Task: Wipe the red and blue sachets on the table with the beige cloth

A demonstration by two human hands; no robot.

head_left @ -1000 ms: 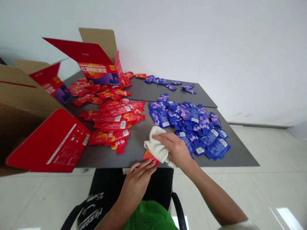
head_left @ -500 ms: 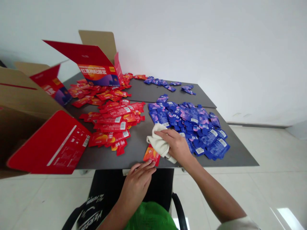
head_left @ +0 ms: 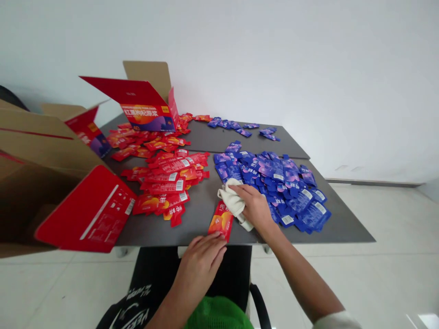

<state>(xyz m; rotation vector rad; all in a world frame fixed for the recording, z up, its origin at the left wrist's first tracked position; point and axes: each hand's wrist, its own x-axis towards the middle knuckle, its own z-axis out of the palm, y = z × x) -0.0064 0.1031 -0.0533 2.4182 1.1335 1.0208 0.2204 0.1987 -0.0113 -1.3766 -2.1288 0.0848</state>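
A red and orange sachet (head_left: 220,222) lies near the front edge of the table. The outstretched fingers of my left hand (head_left: 202,258) rest flat on its lower end, holding nothing between them. My right hand (head_left: 258,206) is closed around a bunched cream cloth (head_left: 233,202), which touches the sachet's upper right side and hides part of it. Just right of this hand spreads a heap of blue and purple sachets (head_left: 274,176). To the left lies a pile of red sachets (head_left: 171,178), some with barcodes facing up.
An open red carton (head_left: 147,116) stands at the back left, with more red sachets (head_left: 128,137) around it. A larger open cardboard box (head_left: 41,192) fills the left side, its red flap (head_left: 99,214) over the table. Several blue sachets (head_left: 229,124) lie along the back of the grey table (head_left: 343,228).
The view has shifted slightly. The cloth in my right hand has moved up along the red sachet, so more of the sachet shows. My left hand stays on its lower end.
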